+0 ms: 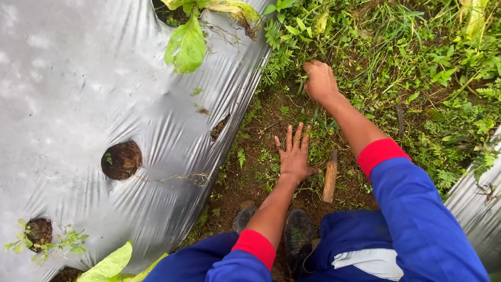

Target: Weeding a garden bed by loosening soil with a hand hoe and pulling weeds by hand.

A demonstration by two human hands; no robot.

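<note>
Silver mulch sheet [78, 104] beside weedy soil [250, 172]

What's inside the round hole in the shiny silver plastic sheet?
Dark brown soil and a tiny green sprout fill the round hole in the silver plastic sheet. Everything else under the sheet is covered from view.

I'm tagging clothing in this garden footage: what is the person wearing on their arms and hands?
Both arms wear bright blue sleeves with red cuffs, pushed up so the forearms are bare. The left hand and right hand are bare: no gloves, rings or watch visible. A pale grey panel shows on the blue garment near the lap.
</note>
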